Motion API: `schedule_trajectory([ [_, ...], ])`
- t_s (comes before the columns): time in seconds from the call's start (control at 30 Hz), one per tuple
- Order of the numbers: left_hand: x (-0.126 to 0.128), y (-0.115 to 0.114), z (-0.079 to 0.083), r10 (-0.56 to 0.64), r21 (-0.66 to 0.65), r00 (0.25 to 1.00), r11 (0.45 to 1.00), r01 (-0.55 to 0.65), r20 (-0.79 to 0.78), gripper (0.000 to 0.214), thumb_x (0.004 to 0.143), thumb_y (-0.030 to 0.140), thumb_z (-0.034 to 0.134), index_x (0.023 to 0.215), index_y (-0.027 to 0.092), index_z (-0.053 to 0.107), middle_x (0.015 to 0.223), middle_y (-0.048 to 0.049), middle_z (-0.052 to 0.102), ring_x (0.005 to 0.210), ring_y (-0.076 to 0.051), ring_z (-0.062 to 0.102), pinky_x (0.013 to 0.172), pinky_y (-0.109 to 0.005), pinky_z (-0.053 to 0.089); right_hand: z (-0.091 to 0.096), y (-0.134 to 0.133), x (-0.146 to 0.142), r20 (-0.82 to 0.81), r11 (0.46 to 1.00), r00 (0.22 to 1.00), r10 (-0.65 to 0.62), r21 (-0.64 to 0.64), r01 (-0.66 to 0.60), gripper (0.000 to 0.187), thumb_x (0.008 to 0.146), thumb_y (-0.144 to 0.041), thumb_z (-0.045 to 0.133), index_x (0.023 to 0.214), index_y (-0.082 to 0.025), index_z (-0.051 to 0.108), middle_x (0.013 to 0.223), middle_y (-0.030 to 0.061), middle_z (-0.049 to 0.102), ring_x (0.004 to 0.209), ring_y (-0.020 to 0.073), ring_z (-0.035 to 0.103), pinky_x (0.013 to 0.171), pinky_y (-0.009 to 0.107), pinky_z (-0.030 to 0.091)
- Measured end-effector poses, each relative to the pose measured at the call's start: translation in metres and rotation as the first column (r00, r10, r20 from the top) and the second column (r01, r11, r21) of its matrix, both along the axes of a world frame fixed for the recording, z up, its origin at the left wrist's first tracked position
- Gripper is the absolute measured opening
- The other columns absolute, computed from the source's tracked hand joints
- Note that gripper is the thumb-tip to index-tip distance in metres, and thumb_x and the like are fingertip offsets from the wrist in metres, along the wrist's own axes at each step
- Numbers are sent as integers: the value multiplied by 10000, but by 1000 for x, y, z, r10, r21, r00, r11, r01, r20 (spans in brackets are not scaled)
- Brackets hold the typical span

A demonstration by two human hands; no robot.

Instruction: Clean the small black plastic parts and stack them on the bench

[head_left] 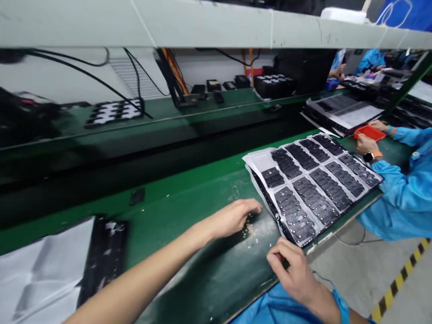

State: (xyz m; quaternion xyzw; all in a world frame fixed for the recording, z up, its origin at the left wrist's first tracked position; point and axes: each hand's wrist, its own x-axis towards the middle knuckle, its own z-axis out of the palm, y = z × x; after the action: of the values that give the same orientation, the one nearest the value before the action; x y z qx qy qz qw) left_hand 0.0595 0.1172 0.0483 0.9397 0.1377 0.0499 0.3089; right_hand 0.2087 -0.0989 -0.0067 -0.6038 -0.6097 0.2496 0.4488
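My left hand point(232, 218) reaches across the green bench, palm down, fingers curled loosely over a scatter of tiny pale parts point(250, 230). My right hand point(292, 265) rests near the bench's front edge, fingers pinched together close to the near corner of a black tray stack point(313, 189). The tray holds rows of small black parts on white sheets. What the right fingers pinch is too small to make out.
A co-worker in a blue coat point(401, 193) sits at the right, their hands by a red dish point(369, 132). A black tray with grey foil point(67, 265) lies at the left. A conveyor point(168, 112) runs behind, with cables and black boxes.
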Motion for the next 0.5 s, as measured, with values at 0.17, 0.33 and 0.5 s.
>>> schedule_trajectory([
  [0.17,-57,-4,-29,197,73,979,977,-200,48,613,840,-45,391,1351,199,625,1630,-106,536,1501,-216,516,1259,-421,429,-18,16,-18,135,999,990,-33,42,28,280,1054,-212,508,1289,-223,660,1254,137,665,1172,275,669,1028,424,567],
  [0.33,-122,-29,-73,688,300,725,693,-656,-4,575,1073,366,413,1589,112,434,1683,-207,428,1571,-343,393,1291,-567,343,-55,31,-27,274,991,953,-132,43,125,553,1084,-257,466,1633,-249,397,1684,163,399,1554,358,396,1233,630,412],
  [0.5,-79,-67,-111,821,402,571,520,-753,8,691,1062,438,443,1627,47,361,1712,-261,329,1616,-380,262,1317,-620,255,-67,49,-37,214,989,966,-145,57,136,598,1137,-331,371,1706,-231,215,1752,175,275,1626,333,265,1273,669,326],
])
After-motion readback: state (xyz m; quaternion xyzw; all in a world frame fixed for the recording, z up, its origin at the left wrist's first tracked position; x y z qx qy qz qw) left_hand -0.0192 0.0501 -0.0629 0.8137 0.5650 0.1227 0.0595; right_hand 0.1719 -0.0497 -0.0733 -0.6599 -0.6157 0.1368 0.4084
